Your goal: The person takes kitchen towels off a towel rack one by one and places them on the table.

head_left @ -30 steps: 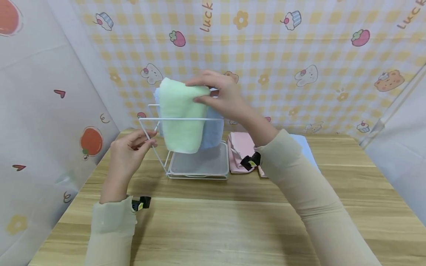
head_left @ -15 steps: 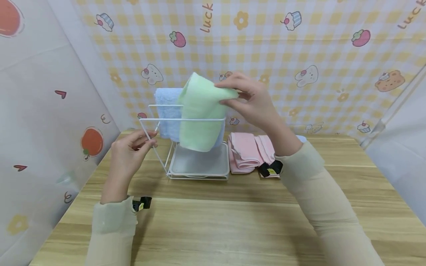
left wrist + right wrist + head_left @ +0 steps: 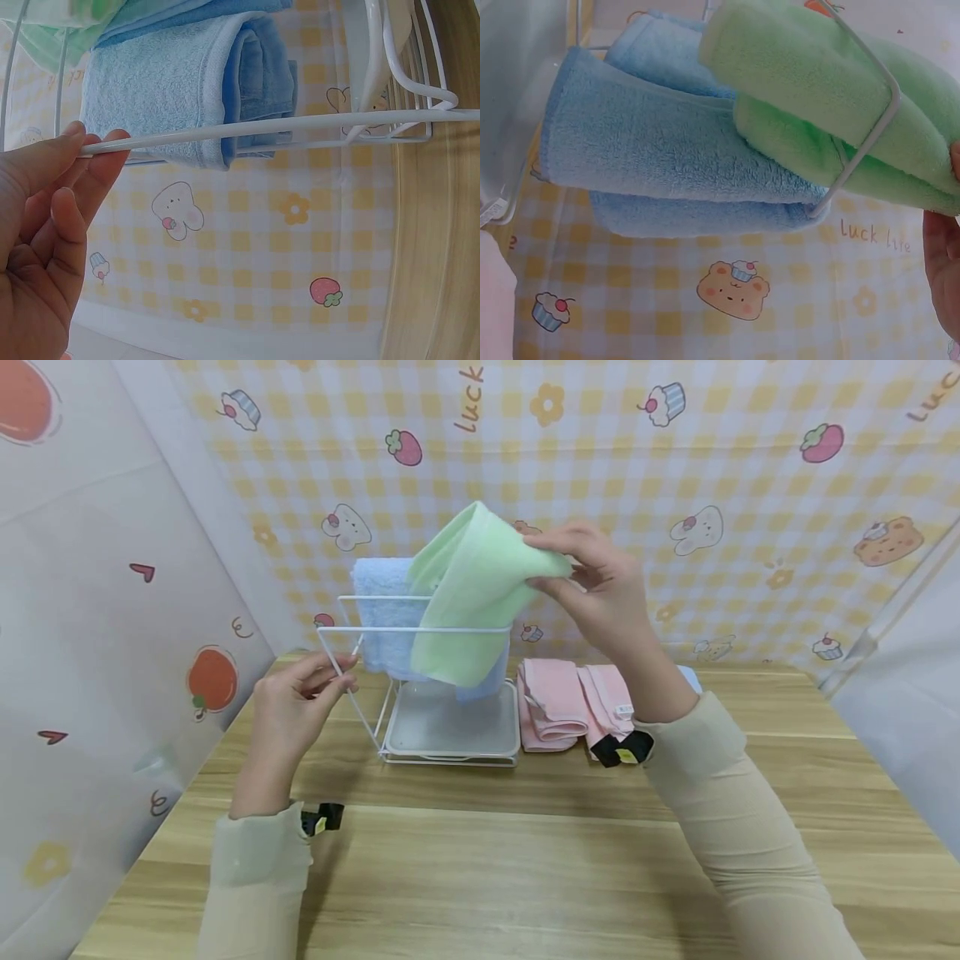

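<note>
Checked cloth (image 3: 592,468) backs a wooden table (image 3: 495,868); left grip (image 3: 288,706) pinches a rack (image 3: 390,629), right grip (image 3: 603,589) a green towel (image 3: 483,581).

The left sleeve (image 3: 251,910) and right sleeve (image 3: 742,827) are plain beige, the right one finely creased. Both end in wide, pale grey-green cuffs (image 3: 697,737). Beside each sits a small black block (image 3: 639,746) with a yellow mark (image 3: 624,756).

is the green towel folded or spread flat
Folded: the green towel shows two layers with a gap between, pinched by the right hand.
</note>
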Action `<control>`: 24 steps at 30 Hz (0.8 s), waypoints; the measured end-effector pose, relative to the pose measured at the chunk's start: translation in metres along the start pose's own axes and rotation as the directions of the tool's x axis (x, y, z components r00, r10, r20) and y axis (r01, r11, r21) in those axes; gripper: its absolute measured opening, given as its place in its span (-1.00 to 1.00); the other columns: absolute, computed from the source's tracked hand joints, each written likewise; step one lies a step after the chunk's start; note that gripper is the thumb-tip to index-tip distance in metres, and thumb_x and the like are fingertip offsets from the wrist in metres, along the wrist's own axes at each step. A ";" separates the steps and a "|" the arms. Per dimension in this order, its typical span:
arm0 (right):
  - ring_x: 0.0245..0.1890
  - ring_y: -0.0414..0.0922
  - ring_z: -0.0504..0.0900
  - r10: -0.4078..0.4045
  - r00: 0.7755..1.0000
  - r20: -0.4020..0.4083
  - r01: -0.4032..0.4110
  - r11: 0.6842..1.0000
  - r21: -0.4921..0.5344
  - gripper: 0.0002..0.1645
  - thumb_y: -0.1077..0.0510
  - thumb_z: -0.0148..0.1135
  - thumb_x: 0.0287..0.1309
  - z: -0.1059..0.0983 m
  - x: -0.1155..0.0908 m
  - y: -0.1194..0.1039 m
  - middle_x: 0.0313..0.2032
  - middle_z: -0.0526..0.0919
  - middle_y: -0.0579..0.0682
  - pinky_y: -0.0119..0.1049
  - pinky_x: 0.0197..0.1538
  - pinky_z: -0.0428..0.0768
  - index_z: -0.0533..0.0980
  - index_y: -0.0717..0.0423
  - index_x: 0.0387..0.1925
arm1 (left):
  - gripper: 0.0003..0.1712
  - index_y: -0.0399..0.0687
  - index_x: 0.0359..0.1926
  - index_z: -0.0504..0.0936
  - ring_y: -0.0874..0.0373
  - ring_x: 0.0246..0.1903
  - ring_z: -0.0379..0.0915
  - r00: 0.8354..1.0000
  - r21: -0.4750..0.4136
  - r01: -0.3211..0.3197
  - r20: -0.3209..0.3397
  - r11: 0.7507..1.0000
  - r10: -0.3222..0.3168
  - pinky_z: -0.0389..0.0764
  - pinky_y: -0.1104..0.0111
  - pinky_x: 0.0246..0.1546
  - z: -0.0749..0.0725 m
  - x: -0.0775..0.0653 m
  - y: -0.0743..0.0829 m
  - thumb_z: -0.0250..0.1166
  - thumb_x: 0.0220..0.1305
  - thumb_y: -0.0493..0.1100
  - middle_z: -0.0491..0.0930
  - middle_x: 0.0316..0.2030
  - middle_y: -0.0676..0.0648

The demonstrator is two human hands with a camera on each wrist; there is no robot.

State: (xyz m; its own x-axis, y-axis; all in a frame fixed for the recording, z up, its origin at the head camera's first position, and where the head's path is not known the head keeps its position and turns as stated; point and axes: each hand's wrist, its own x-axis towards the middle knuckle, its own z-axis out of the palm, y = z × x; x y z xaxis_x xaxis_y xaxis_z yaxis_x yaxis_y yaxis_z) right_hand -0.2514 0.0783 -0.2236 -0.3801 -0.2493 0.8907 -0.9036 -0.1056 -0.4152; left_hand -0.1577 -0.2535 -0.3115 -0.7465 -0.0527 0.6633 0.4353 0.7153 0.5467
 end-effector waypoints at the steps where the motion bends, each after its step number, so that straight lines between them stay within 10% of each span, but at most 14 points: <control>1: -0.05 -0.15 0.62 0.007 1.000 -0.019 -0.006 1.000 0.014 -0.62 0.65 0.33 -0.07 -0.001 0.000 0.000 -0.09 0.66 -0.30 -0.33 -0.06 0.73 0.57 0.57 -0.11 | -0.83 -0.22 -0.19 0.75 0.82 -0.37 0.46 1.000 -0.002 -0.001 -0.003 1.000 0.001 0.48 0.85 -0.36 0.000 0.000 0.000 0.43 0.14 -0.36 0.78 -0.32 -0.19; 16: -0.10 -0.06 0.67 0.081 0.960 -0.266 -0.056 0.993 0.102 -0.63 0.59 0.35 -0.02 -0.023 -0.002 -0.004 -0.14 0.70 -0.02 -0.31 -0.02 0.73 0.64 0.39 -0.11 | -0.82 -0.25 -0.19 0.74 0.83 -0.35 0.45 1.000 -0.006 0.015 -0.012 1.000 -0.015 0.47 0.86 -0.32 0.000 -0.001 0.000 0.43 0.15 -0.38 0.78 -0.30 -0.21; 24: -0.13 -0.06 0.67 0.126 0.902 -0.414 -0.085 0.989 0.117 -0.62 0.54 0.40 -0.04 -0.039 -0.004 -0.005 -0.15 0.73 0.02 -0.35 -0.08 0.72 0.64 0.38 -0.10 | -0.83 -0.22 -0.18 0.75 0.83 -0.37 0.45 1.000 -0.005 0.021 -0.005 1.000 -0.021 0.47 0.86 -0.34 0.000 0.000 0.002 0.42 0.17 -0.35 0.78 -0.29 -0.20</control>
State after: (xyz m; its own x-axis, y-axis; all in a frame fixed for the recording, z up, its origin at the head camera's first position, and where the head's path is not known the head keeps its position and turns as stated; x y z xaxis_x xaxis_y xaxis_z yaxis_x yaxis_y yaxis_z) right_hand -0.2526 0.1173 -0.2178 -0.5385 0.1603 0.8273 -0.8388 -0.1962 -0.5079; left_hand -0.1565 -0.2516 -0.3108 -0.7529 -0.0715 0.6542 0.4220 0.7103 0.5633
